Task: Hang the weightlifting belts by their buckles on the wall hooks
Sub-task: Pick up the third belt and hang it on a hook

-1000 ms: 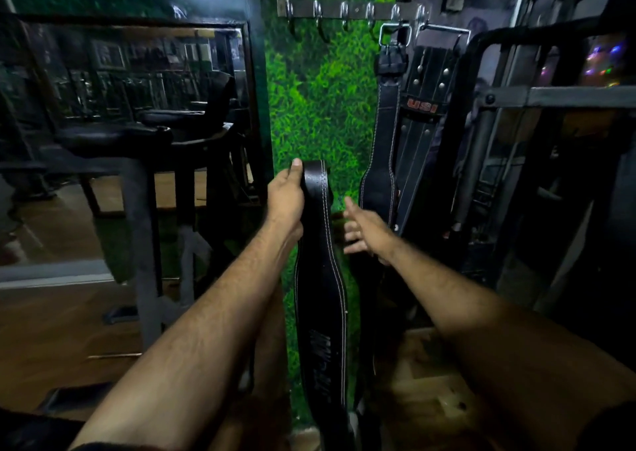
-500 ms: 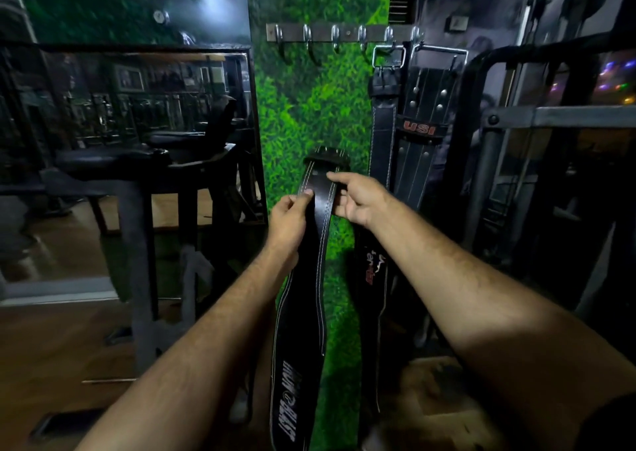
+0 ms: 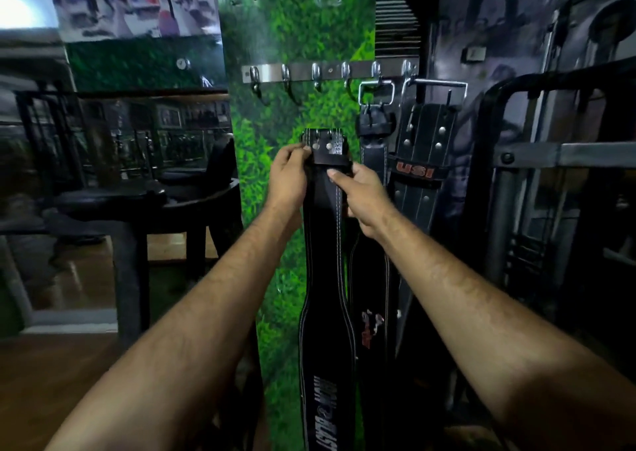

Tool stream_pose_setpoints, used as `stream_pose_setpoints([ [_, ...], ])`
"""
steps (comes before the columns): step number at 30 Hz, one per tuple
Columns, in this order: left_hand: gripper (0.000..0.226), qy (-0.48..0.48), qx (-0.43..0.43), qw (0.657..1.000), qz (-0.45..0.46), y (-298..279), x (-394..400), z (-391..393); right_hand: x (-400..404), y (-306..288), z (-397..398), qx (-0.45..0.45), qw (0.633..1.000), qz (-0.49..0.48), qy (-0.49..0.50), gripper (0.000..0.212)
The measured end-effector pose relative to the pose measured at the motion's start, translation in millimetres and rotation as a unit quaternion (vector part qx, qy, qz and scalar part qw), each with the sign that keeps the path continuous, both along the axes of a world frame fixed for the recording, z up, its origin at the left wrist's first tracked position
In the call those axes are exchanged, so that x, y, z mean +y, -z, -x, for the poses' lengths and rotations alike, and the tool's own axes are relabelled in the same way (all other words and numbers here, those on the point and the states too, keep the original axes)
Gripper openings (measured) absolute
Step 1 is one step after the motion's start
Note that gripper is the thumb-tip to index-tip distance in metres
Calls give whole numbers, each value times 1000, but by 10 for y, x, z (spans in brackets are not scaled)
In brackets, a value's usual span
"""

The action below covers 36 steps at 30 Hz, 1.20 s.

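Note:
I hold a black weightlifting belt (image 3: 325,271) with white stitching upright in front of the green wall panel, its riveted top end below the hook rail (image 3: 299,72). My left hand (image 3: 289,175) grips the belt's left edge near the top. My right hand (image 3: 361,189) pinches its right side just under the riveted end. Its buckle is not visible. Two other black belts hang by metal buckles on the rail's right hooks: a narrow one (image 3: 373,147) and a wide one marked USI (image 3: 421,161). Several hooks on the left of the rail are bare.
A black padded bench (image 3: 113,202) stands at the left in front of a mirror. A dark metal rack frame (image 3: 550,154) stands at the right, close to the hanging belts. Wooden floor (image 3: 51,375) lies below.
Both hands have lifted the belt higher toward the hook rail. My right hand, free a second ago, now grips the belt's top. The view has tilted upward.

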State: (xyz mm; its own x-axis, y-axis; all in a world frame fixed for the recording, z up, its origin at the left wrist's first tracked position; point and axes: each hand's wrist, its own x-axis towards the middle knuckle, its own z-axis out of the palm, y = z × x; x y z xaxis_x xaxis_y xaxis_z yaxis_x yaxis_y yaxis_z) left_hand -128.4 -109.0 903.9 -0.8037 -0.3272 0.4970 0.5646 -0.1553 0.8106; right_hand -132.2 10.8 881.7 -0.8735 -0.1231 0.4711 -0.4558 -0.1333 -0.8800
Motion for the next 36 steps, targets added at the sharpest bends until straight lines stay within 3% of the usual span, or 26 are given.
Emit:
stream_pose_setpoints([
  [3, 31, 1, -21, 1000, 23, -299, 75, 186, 174, -134, 167, 31, 999, -42, -4, 34],
  [8, 30, -69, 1, 997, 31, -629, 228, 565, 277, -315, 477, 71, 996, -55, 17, 59],
  [20, 27, -137, -42, 990, 17, -1211, 373, 1186, 121, -720, 998, 44, 992, 11, 117, 59],
  [25, 25, -145, -69, 987, 3, -1307, 309, 1385, 11, -742, 994, 59, 978, -19, 199, 51],
  [29, 28, -134, -80, 988, 5, -1182, 191, 1544, -17, -605, 959, 65, 969, -65, 229, 65],
  [32, 36, -106, -54, 993, 11, -975, 239, 1398, 0, -375, 911, 120, 951, -66, 277, 73],
  [36, 35, -54, -17, 998, 10, -592, 314, 1168, -83, 23, 1004, 111, 974, 26, 196, 70],
])
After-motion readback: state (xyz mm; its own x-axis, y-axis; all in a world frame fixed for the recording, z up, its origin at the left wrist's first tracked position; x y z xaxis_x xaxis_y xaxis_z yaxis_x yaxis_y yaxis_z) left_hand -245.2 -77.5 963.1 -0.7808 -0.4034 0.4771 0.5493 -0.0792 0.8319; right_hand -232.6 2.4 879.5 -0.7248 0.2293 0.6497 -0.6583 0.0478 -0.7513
